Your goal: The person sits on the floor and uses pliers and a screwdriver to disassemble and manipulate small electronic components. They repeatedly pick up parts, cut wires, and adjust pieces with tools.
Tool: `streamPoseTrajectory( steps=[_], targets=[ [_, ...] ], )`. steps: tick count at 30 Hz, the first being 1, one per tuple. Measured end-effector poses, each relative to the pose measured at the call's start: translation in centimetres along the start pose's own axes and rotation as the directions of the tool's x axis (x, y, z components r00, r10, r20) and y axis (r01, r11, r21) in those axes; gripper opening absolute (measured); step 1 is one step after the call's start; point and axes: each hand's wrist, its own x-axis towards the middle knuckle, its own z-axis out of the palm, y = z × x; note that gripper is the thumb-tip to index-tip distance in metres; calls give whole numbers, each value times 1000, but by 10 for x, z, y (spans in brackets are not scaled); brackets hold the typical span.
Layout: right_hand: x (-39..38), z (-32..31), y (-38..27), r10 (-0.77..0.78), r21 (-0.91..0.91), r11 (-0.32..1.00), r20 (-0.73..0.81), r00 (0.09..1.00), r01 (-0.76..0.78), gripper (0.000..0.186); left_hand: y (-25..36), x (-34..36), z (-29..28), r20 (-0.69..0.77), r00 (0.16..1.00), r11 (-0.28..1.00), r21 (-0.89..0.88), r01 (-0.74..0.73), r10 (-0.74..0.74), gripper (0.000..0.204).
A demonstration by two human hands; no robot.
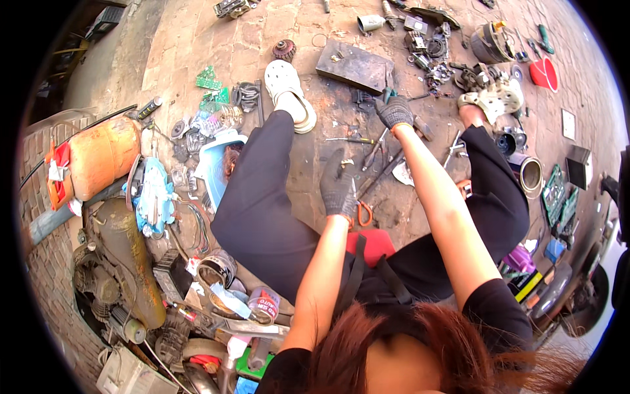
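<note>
My left hand [338,182], in a dark grey knitted glove, is held low over the paving between my legs. A small pale, brassy piece [346,163] shows at its fingers; its kind is too small to tell. My right hand [395,113], gloved the same way, reaches farther forward with its fingers closed round a teal-handled tool [387,94], whose working end I cannot make out. That tool is at the near right corner of a dark, flat metal block [354,66]. Orange-handled scissors [364,213] lie beside my left wrist, and a thin screwdriver [351,139] lies between my hands.
Loose metal parts [433,49] crowd the far right, near a bucket [491,43] and a red bowl [543,73]. Green circuit boards [209,79] and a light blue basin [213,167] are at left. An orange gas cylinder [105,154] and a rusty tank [131,262] stand farther left.
</note>
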Motion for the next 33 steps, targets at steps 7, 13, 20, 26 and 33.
streamPoseTrajectory(
  steps=[7, 13, 20, 26, 33],
  targets=[
    [36, 32, 25, 288, -150, 953, 186, 939, -263, 55, 19, 1, 14, 26, 1000, 1000, 26, -17, 16, 34],
    [-1, 25, 40, 192, 264, 940, 120, 974, -218, 51, 24, 0, 12, 14, 1000, 993, -119, 23, -21, 32],
    [-118, -6, 15, 223, 851, 407, 261, 939, -333, 25, 73, -31, 12, 423, 904, 698, -665, 267, 57, 44],
    [-254, -92, -57, 63, 947, 256, 185, 981, -195, 25, 92, -72, -4, 418, 889, 780, -613, 126, 185, 47],
    [-316, -120, -80, 49, 954, 294, 39, 998, -52, 19, 102, -127, -7, 537, 774, 761, -639, 113, 335, 61]
  ],
)
